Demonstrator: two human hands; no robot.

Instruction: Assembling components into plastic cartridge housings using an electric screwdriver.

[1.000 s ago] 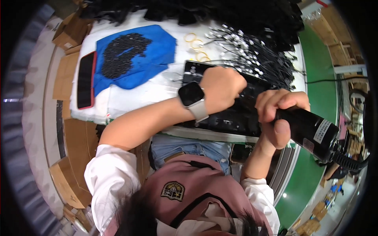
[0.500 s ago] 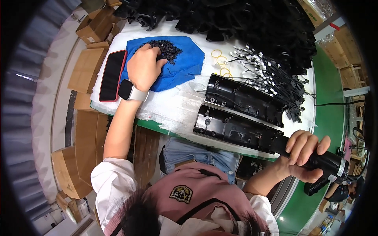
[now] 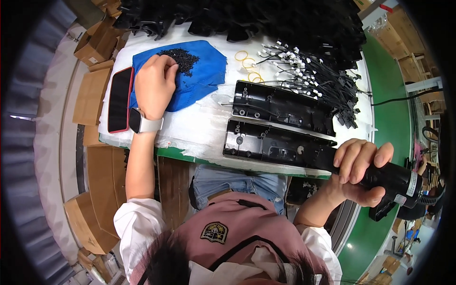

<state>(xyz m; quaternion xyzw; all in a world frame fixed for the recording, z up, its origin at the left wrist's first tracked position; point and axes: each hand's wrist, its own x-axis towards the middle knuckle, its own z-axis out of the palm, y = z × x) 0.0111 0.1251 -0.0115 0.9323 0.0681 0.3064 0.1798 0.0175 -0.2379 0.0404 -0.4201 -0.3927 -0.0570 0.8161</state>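
Observation:
My left hand (image 3: pixel 155 85), with a watch on its wrist, rests at the edge of a pile of tiny black screw-like pieces (image 3: pixel 182 61) on a blue cloth (image 3: pixel 202 85). Its thumb and fingers are pinched together; anything between the tips is hidden. My right hand (image 3: pixel 358 168) is wrapped round a black cylindrical device (image 3: pixel 398 180) with pale labels and a ribbed cable end. The device's left part meets the right end of the nearer black half-shell (image 3: pixel 273 146); whether they are joined I cannot tell. A second half-shell (image 3: pixel 285 109) lies just behind, with a thin wire inside.
A red-edged phone (image 3: pixel 120 99) lies left of the cloth. Yellow rubber bands (image 3: pixel 245 61) and a heap of black cables with white connectors (image 3: pixel 313 78) lie behind the shells. Black plastic parts (image 3: pixel 237 19) are piled at the back. Cardboard boxes (image 3: pixel 97 190) stand at the left.
The whole view has shifted, with the table contents a little further left. My left fingers have drawn together at the pile's edge. My right hand keeps its hold on the device.

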